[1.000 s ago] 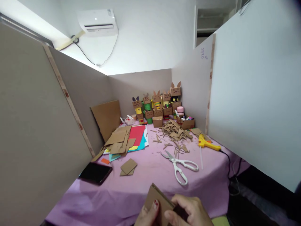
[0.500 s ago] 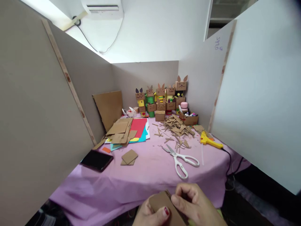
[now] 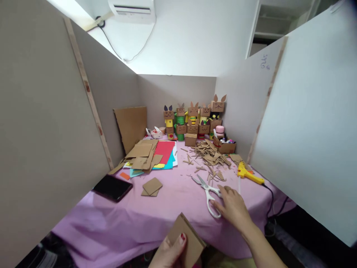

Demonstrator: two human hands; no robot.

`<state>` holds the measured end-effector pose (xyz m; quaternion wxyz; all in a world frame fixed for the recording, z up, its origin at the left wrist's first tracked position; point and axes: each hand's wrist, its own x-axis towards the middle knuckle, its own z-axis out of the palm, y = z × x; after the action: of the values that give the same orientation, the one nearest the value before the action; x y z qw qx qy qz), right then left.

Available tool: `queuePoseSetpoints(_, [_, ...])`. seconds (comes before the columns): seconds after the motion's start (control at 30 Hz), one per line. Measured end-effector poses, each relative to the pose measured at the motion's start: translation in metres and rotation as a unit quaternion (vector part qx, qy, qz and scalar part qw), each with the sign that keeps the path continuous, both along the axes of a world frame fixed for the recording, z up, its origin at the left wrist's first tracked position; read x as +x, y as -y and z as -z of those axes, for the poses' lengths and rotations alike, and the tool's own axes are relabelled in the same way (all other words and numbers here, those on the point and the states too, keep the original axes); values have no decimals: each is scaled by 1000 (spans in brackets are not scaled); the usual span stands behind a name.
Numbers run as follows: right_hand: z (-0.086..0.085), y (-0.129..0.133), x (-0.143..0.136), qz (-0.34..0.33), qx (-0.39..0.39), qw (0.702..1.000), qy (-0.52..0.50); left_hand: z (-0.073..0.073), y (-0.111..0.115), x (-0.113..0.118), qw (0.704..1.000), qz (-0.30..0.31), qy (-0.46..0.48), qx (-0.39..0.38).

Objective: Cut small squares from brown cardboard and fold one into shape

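My left hand (image 3: pixel 171 251) grips cardboard pieces (image 3: pixel 192 238), stacked and squared, at the bottom of the view, with the thumb on the top face. My right hand (image 3: pixel 234 206) reaches out over the table. Its fingers are apart at the handles of the white-handled scissors (image 3: pixel 208 197); whether it touches them I cannot tell. The scissors lie with their blades slightly parted, pointing away from me. Two cardboard squares (image 3: pixel 152 186) lie overlapping to the left on the pink cloth.
A yellow glue gun (image 3: pixel 249 174) with a cord lies at the right. Cardboard scraps (image 3: pixel 210 152) are heaped behind the scissors. Cardboard sheets (image 3: pixel 141 150), coloured paper (image 3: pixel 166 149) and a black tablet (image 3: pixel 113 188) sit left. Several cardboard animal figures (image 3: pixel 192 111) stand at the back.
My right hand has let go of the cardboard pieces and moved forward and right to the scissors. My left hand still holds the pieces, now raised a little. The view has shifted slightly.
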<state>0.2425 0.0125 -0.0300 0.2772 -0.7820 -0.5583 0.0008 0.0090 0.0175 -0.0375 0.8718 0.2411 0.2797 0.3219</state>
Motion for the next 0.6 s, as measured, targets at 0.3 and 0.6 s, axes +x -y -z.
queuePoseSetpoints(0.3, [24, -2, 19, -23, -52, 995, 77, -12, 3, -13, 998, -11, 60, 15])
queuePoseSetpoints(0.6, [26, -1, 18, -49, -48, 997, 44, -36, 9, -35, 987, 11, 125, 99])
